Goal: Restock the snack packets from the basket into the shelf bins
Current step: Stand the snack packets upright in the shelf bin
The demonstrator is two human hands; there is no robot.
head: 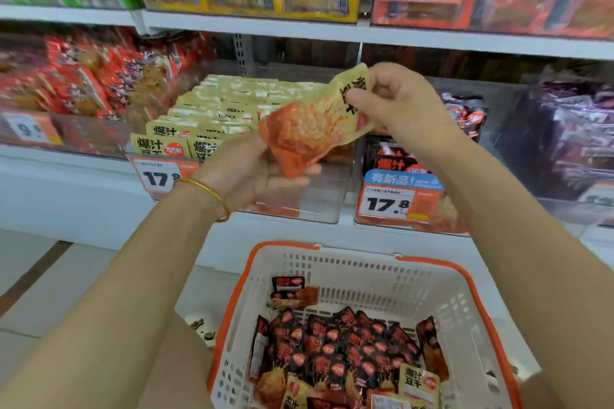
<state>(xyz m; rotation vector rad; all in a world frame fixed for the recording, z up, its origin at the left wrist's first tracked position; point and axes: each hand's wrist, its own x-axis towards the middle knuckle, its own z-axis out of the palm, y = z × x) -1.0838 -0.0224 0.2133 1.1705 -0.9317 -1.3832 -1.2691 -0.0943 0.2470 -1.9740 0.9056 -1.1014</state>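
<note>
You are mid-placement. One yellow packet [312, 129] is out of the basket [365, 272] and held in the air in front of the clear shelf bin [319, 196], above that bin's front edge and touching neither it nor the stock. Your right hand [395, 103] pinches the packet's upper end between thumb and curled fingers. Your left hand [252, 173] lies palm up beneath the lower end with its fingers nearly straight, cradling rather than gripping; I cannot tell whether the thumb presses the packet's edge. The packet's long axis runs on a slant from the bin's front edge at lower left up toward the shelf's back at upper right. The end with the black lettering is in your right hand, the orange end rests on your left fingers, and the printed face is toward you. The yellow rows [229, 103] already in the bin stand upright with lettering at the top, so the next move likely calls for tipping this one upright, lettering uppermost, and sliding it in behind the bin's front wall near its right corner. That spot looks free, though the packet hides part of it. The basket below holds mostly black packets [332, 349], which seem meant for the neighbouring bin [398, 156].
</note>
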